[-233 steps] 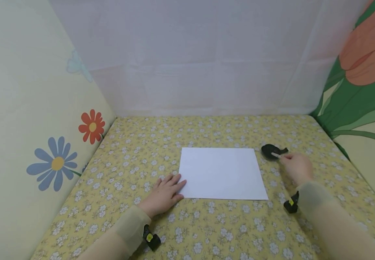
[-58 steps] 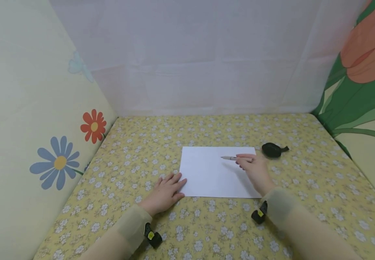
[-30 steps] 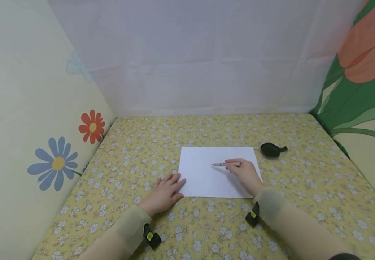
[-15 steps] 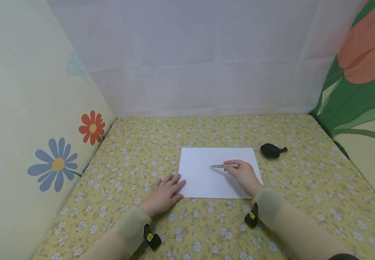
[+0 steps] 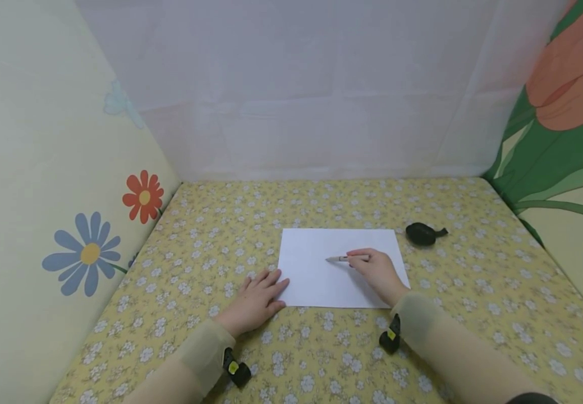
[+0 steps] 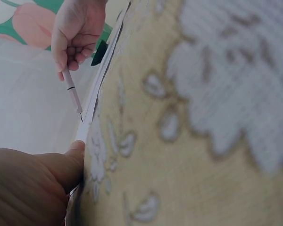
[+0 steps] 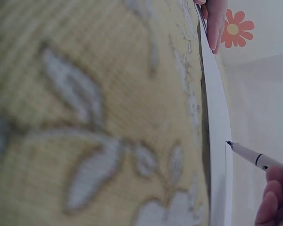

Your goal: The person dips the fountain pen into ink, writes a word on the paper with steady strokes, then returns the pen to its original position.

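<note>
A white sheet of paper (image 5: pixel 311 280) lies flat on the table. My right hand (image 5: pixel 378 272) is over its right part and pinches a pale, slender pen (image 5: pixel 342 258). The pen slants left, its dark tip (image 7: pixel 228 142) at the sheet's surface in the right wrist view. Whether the tip presses on it I cannot tell. No mark shows on the sheet. My left hand (image 5: pixel 256 300) rests with fingers spread at the sheet's lower left edge, its fingertips on or beside that edge. In the left wrist view the pen (image 6: pixel 72 92) points down from the right hand.
Right of the sheet's far corner sits a black oval object (image 5: pixel 419 234) with a short tail. A yellow flowered cloth (image 5: pixel 230 219) covers the table. A white sheet hangs (image 5: pixel 321 129) behind it, and printed panels (image 5: pixel 564 146) stand at the sides.
Earlier my right hand held the pen over the black oval object. It then moved left onto the sheet and shifted slightly nearer. In the last half second it barely moved; the left hand stayed put.
</note>
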The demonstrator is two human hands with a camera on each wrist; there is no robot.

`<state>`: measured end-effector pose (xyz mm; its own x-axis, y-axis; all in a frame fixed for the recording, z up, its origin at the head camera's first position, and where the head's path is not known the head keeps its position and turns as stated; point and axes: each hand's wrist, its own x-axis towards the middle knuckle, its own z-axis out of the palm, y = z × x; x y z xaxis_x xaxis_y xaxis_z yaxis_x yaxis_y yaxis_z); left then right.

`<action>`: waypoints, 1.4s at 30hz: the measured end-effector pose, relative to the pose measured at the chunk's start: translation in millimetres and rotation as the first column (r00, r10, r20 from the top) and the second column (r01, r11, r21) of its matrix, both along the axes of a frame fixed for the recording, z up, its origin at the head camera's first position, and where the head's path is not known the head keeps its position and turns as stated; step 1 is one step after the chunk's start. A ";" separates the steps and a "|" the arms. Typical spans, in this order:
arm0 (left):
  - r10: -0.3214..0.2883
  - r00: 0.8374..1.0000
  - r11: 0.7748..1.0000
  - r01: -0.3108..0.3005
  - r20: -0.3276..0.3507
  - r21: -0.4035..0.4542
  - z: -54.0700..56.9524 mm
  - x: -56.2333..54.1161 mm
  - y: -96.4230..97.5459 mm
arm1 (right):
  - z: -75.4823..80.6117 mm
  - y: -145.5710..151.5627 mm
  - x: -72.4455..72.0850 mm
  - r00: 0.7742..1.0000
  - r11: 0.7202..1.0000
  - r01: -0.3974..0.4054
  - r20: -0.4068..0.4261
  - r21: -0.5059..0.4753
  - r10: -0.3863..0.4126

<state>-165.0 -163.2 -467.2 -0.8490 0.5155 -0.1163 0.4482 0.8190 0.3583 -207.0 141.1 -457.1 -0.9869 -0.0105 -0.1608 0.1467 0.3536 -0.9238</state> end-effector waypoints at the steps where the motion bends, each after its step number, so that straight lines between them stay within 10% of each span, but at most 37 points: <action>1: 0.000 1.000 1.000 0.000 -0.002 -0.002 -0.3 -0.2 -0.2 | 0.1 0.0 0.0 1.000 1.000 -0.002 0.000 0.004 0.002; 42: 0.000 1.000 1.000 0.000 -0.016 -0.005 -2.4 -0.5 -0.4 | 3.0 26.5 3.2 0.999 0.997 0.035 -0.004 0.069 -0.034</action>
<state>-165.5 -163.7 -469.6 -0.8505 0.5152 -0.1059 0.4540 0.8207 0.3469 -203.9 167.7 -454.1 -0.9870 0.0346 -0.1571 0.1573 0.4109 -0.8980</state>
